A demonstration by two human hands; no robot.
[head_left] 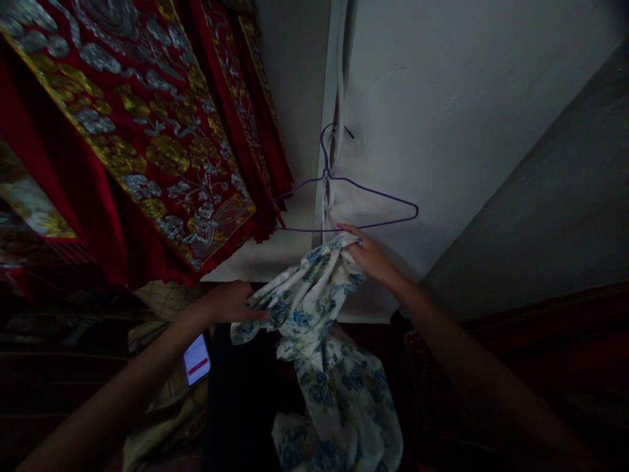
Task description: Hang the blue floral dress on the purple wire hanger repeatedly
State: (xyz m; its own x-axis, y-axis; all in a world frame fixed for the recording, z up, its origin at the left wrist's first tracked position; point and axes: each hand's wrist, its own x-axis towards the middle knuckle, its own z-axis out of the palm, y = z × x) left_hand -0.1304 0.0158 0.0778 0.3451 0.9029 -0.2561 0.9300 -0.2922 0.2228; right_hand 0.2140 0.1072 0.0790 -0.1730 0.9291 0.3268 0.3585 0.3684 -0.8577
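A long white cloth with blue flowers (314, 308) hangs bunched between my two hands, its lower part trailing down. My right hand (366, 252) grips the gathered upper end, just at the bottom bar of a purple wire hanger (378, 193). The hanger's hook is up by a white cord on the wall, and its left end is partly hidden by red fabric. Lower and to the left, my left hand (240, 303) is closed on a side fold of the same cloth; some of its fingers are hidden by it.
Red hangings embroidered in gold and silver (162, 131) fill the upper left. White cords (339, 85) run down the pale wall (442, 118). A lit phone (197, 360) lies on yellowish checked fabric (167, 406) at lower left. The lower area is very dark.
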